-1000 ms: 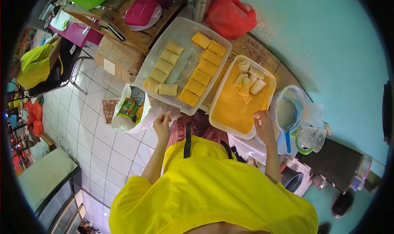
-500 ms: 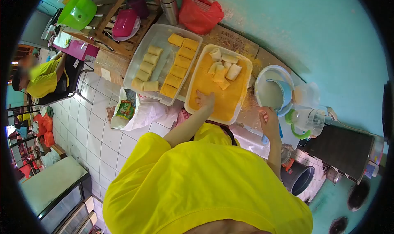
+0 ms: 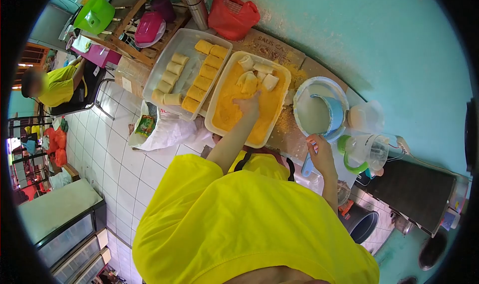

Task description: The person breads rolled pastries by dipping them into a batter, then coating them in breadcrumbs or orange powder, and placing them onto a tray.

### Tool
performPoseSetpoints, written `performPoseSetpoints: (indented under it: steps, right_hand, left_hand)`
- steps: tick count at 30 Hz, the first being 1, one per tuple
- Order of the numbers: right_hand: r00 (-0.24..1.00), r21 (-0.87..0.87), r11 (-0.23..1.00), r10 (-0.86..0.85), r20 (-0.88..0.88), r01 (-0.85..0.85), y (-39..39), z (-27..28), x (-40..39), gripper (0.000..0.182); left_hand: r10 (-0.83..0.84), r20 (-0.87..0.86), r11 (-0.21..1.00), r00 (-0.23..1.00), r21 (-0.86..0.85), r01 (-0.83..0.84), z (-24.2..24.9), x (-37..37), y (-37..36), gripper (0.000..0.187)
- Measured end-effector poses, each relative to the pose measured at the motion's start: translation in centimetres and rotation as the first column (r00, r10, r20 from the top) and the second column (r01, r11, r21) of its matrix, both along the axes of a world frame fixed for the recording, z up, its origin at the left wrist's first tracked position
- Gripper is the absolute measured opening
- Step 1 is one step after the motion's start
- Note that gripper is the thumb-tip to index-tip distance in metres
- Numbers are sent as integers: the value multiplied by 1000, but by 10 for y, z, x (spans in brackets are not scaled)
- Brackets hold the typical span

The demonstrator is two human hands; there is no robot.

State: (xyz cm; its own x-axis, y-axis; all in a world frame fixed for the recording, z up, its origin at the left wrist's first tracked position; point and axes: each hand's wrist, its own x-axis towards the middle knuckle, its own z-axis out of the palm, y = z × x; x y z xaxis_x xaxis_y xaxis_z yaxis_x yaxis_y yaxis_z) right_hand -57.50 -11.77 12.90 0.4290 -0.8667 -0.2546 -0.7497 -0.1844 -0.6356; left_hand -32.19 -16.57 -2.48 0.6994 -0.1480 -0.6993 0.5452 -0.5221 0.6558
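Note:
My left hand point(image 3: 247, 103) is down in the orange crumbs of a white tray point(image 3: 214, 126), fingers stretched out and apart. Just beyond it lies a crumb-covered roll point(image 3: 247, 84), with several pale rolls point(image 3: 270, 82) at the tray's far end. My right hand point(image 3: 322, 150) hovers by the near rim of a bowl point(image 3: 301, 122) of whitish liquid, fingers curled in. A blue dipper point(image 3: 337, 112) rests in that bowl. Its handle point(image 3: 308, 165) passes behind my right hand; whether the fingers touch it is hidden.
Left of the crumb tray, a clear plastic box point(image 3: 167, 49) holds rows of coated and pale rolls. A green-handled jug point(image 3: 366, 152) stands to the right. A red bag point(image 3: 232, 14) and steel flask point(image 3: 196, 7) sit at the back. Another person point(image 3: 57, 84) sits far left.
My left hand has moved farther into the tray, close to the crumb-covered rolls. My right hand stays by the bowl with curled fingers. The whole view has shifted slightly.

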Motion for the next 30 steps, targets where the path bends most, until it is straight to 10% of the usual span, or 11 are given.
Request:
performPoseSetpoints:
  steps: [6, 9, 12, 15, 21, 24, 27, 30]
  right_hand:
    - [999, 42, 999, 34, 17, -35, -4, -1, -12, 12]
    - [998, 39, 997, 63, 18, -64, -9, -4, -18, 12]
    - [996, 39, 996, 86, 7, -86, -11, -5, -21, 12]
    - [995, 58, 993, 104, -1, -104, -14, -9, -22, 11]
    - [993, 52, 992, 116, -12, -115, -22, -7, -19, 10]
    - [993, 72, 990, 119, -14, -117, -23, -9, -21, 10]
    - [993, 75, 990, 119, -19, -118, -23, -17, -26, 10]
    - [991, 91, 987, 132, -26, -130, -21, -22, -29, 11]
  left_hand:
    - [-24, -220, 947, 975, -318, -49, -1, 22, 24, 100]
    - [-329, -389, 888, 860, -438, 141, -8, 50, 57, 83]
    - [-633, -4, 761, 774, -187, 621, -20, 63, 99, 66]
    - [-892, 314, 450, 325, 539, 712, -34, 67, 103, 57]
    - [-661, 609, 680, 438, 240, 693, -48, 97, 63, 47]
    - [-924, 44, 382, 380, 29, 924, -32, 100, 70, 42]
    - [-778, 512, 579, 366, 358, 732, -20, 68, 99, 57]
    - [-867, 408, 490, 285, 602, 630, -11, 25, 102, 80]
